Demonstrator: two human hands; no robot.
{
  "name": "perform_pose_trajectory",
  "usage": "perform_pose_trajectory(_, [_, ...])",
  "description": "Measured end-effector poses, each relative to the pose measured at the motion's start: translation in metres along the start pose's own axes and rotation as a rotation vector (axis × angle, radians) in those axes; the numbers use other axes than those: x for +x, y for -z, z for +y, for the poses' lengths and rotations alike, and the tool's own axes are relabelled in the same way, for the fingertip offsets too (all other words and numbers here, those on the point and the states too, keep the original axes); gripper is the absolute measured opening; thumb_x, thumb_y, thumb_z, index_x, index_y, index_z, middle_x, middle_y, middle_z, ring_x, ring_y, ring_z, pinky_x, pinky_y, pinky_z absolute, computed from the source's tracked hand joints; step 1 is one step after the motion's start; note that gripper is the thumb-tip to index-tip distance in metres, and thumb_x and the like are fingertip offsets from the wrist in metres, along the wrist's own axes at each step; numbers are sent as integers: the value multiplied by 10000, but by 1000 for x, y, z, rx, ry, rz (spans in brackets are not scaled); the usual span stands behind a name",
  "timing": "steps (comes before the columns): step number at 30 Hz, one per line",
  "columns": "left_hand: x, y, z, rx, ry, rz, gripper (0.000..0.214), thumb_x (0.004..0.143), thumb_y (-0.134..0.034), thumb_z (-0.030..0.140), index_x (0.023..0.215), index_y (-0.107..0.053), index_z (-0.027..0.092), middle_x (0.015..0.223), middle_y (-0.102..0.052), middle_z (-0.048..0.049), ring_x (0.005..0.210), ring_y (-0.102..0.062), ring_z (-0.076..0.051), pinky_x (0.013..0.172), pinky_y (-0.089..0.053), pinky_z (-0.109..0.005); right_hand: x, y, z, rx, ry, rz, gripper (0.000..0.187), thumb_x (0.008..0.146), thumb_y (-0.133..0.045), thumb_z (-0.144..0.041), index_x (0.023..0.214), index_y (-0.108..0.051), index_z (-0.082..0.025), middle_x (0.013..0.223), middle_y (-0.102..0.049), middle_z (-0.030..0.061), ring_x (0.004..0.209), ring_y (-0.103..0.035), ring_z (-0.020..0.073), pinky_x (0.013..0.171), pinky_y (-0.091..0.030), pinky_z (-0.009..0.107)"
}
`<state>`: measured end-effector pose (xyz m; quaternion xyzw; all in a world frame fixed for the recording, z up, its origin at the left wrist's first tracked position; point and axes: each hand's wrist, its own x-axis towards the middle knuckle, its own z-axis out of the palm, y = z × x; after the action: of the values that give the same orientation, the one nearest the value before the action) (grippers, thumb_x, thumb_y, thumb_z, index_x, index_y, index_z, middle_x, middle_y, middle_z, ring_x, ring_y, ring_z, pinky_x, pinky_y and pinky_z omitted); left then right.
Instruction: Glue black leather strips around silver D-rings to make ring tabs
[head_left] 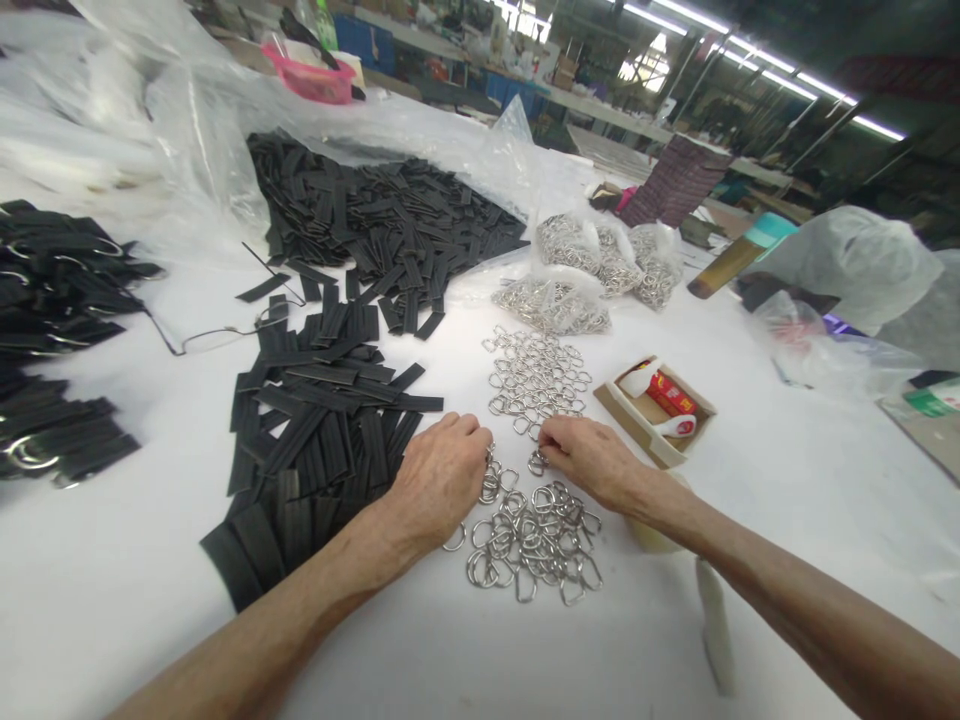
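Note:
My left hand (448, 472) is closed, its fingers curled down at several metal D-rings (491, 485) beside the black webbing strips (315, 430). Opposite it, my right hand (589, 455) is pinched at a small cluster of D-rings (537, 462). The fingertips of both hands are partly hidden, so how many rings each one grips does not show. Closer to me lies a loose heap of D-rings (532, 540). Beyond the hands, more rings (538, 370) are spread flat on the white table (525, 660).
Clear bags of rings (555, 303) lie farther back. A big pile of black strips (382, 215) sits behind left; strips with rings (60, 430) lie far left. On the right are a cardboard box (656, 410), a bottle (742, 255) and plastic bags (847, 265).

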<state>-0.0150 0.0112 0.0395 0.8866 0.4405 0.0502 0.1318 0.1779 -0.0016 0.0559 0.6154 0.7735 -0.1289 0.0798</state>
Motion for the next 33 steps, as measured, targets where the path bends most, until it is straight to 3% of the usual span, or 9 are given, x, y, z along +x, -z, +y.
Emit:
perform_pose_trajectory(7, [1,1,-1,-1,-2,-13,200,853,-401,116,803,-588,169,885,-614,-66,875,-544,-219,711,-450,-329,-1,-1,-5,-195,-7,-38,159,887,-413,-108,814,-539,-173,839,-621,67,724,-576,171,595,-360,269])
perform_pose_trajectory(17, [1,0,0,12,-8,-6,205,856,-399,113,800,-587,170,876,-614,-62,865,-544,-211,706,-447,-321,3,-3,-3,-352,-54,-32,314,756,-439,50,978,-497,-164,892,-595,99,693,-587,178,493,-315,261])
perform_pose_trajectory(23, [1,-1,-1,16,-8,-3,198,856,-407,113,807,-591,168,880,-618,-67,869,-551,-217,704,-445,-325,-2,3,1,-290,-92,25,291,779,-378,49,949,-515,-143,882,-604,107,665,-566,176,490,-268,270])
perform_pose_trajectory(27, [1,-2,-1,26,-7,-1,200,857,-404,116,806,-590,171,880,-617,-65,869,-549,-217,710,-445,-325,-13,3,-13,-150,-24,53,165,902,-393,-129,845,-541,-174,847,-607,55,703,-550,149,568,-319,256])
perform_pose_trajectory(33, [1,-1,0,25,0,1,204,855,-401,113,807,-590,175,882,-619,-63,873,-551,-218,713,-448,-323,-13,-8,-34,28,43,31,150,881,-472,-193,773,-576,-186,777,-618,5,706,-539,119,620,-333,231])
